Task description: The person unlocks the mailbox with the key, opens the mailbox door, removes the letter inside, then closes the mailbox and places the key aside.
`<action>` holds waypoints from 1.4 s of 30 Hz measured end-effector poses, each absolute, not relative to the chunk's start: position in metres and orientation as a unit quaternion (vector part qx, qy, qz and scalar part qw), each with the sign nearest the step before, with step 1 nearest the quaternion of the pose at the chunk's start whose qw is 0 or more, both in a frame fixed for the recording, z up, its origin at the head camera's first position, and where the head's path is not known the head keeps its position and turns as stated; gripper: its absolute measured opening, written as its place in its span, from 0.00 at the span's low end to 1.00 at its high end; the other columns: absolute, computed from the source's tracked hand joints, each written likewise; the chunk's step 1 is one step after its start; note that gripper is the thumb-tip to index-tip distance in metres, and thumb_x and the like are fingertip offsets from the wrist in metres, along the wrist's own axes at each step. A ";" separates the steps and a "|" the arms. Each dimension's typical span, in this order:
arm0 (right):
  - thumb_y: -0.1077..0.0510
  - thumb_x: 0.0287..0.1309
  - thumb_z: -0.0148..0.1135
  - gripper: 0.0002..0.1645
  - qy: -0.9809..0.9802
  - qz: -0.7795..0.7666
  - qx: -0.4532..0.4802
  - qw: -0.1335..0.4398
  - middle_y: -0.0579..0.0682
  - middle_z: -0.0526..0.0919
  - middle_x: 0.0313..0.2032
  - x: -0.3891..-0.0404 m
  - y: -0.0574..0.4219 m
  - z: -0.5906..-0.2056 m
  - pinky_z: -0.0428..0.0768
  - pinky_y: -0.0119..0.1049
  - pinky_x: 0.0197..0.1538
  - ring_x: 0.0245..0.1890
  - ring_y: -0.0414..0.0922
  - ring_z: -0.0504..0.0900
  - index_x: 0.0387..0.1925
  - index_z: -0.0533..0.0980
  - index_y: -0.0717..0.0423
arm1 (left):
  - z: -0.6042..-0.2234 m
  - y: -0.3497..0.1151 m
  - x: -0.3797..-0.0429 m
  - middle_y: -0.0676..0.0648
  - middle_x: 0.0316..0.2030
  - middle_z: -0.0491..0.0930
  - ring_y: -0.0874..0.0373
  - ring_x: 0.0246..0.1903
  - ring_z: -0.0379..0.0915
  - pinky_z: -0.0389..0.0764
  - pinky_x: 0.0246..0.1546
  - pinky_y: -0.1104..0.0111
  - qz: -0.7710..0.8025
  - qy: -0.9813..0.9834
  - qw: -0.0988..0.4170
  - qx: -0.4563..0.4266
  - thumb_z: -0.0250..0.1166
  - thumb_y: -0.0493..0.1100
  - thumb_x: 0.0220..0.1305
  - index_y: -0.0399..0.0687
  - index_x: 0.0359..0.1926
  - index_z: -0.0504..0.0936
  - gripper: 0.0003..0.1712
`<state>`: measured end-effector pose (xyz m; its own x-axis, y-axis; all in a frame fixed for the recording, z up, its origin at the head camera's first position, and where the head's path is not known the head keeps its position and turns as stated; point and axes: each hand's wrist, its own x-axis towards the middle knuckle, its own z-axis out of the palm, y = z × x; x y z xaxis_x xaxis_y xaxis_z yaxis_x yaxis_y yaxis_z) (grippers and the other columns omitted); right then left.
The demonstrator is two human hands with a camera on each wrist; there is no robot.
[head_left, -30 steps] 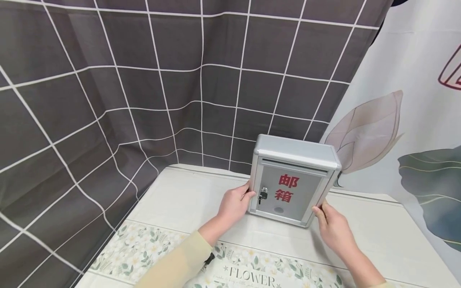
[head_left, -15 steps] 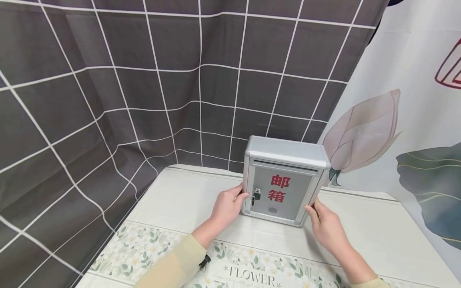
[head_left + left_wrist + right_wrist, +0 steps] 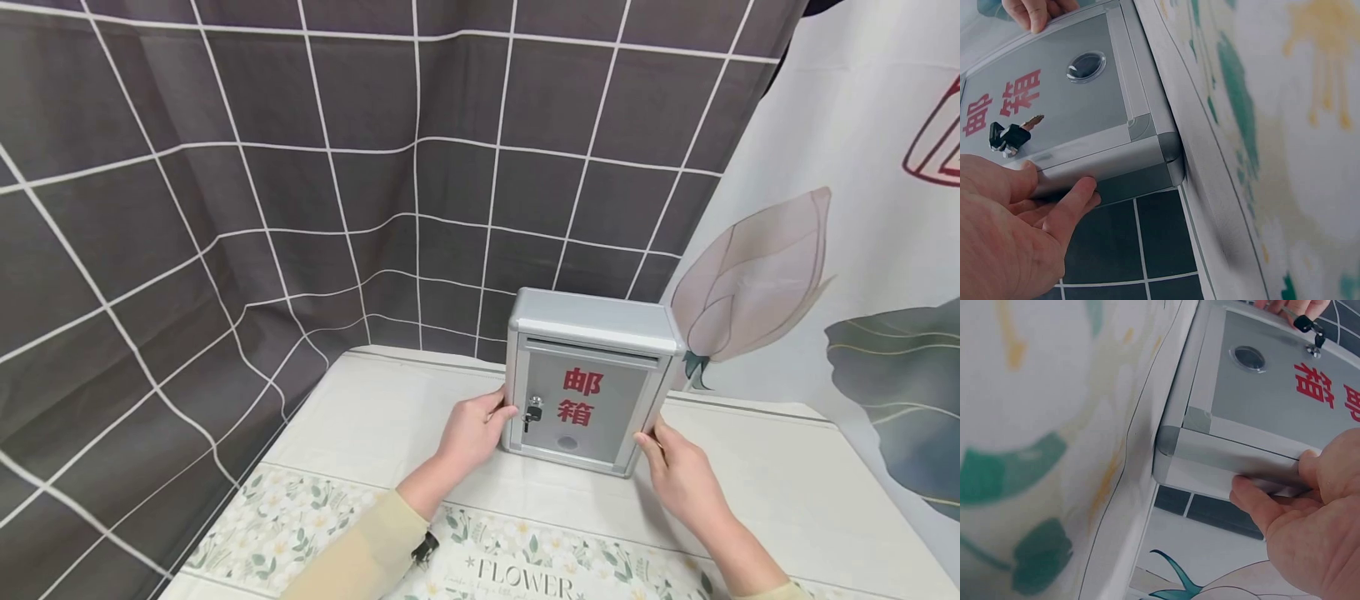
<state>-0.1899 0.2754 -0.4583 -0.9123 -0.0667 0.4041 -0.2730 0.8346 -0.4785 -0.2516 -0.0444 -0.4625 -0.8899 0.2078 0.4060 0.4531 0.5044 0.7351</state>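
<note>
A silver metal mailbox (image 3: 592, 400) with red characters on its front door stands upright on the cloth-covered table, a slot near its top. Keys (image 3: 532, 415) hang from the lock at the door's left edge; the left wrist view also shows the keys (image 3: 1010, 136). My left hand (image 3: 471, 429) grips the box's left side low down, thumb by the front edge and fingers along the side. On the opposite side, my right hand (image 3: 681, 471) holds the lower right edge in the same way. In the right wrist view, the right hand's (image 3: 1316, 519) thumb and fingers press the side frame.
Behind the box hangs a dark grey curtain (image 3: 457, 183) with white grid lines. A white curtain (image 3: 757, 275) with a printed flower bud is at the right. The white tablecloth (image 3: 405, 400) carries a floral band with the word FLOWER, nearer to me.
Both hands have shifted the mailbox a little to the left, mostly between the first and second frames. Since half a second ago it has stayed almost still, with both hands holding on.
</note>
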 end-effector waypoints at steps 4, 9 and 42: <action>0.57 0.87 0.58 0.13 -0.944 0.270 0.085 0.172 0.62 0.89 0.46 -0.189 0.275 -0.457 0.89 0.66 0.50 0.50 0.67 0.89 0.54 0.79 0.65 | -0.462 -0.045 -0.251 0.38 0.65 0.85 0.42 0.63 0.86 0.89 0.62 0.51 -0.463 -0.858 0.124 -0.184 0.68 0.48 0.82 0.36 0.72 0.82 0.27; 0.56 0.88 0.57 0.15 -0.946 0.263 0.093 0.165 0.67 0.88 0.53 -0.188 0.274 -0.459 0.87 0.70 0.57 0.56 0.70 0.88 0.62 0.76 0.64 | -0.461 -0.045 -0.251 0.38 0.65 0.85 0.43 0.65 0.84 0.86 0.65 0.52 -0.462 -0.859 0.121 -0.185 0.68 0.47 0.82 0.35 0.72 0.81 0.27; 0.42 0.84 0.62 0.41 -0.958 0.239 0.031 0.155 0.72 0.88 0.55 -0.166 0.259 -0.433 0.88 0.68 0.54 0.48 0.66 0.93 0.74 0.71 0.76 | -0.458 -0.047 -0.253 0.40 0.68 0.83 0.43 0.68 0.81 0.83 0.69 0.49 -0.469 -0.859 0.101 -0.176 0.65 0.52 0.84 0.40 0.76 0.79 0.30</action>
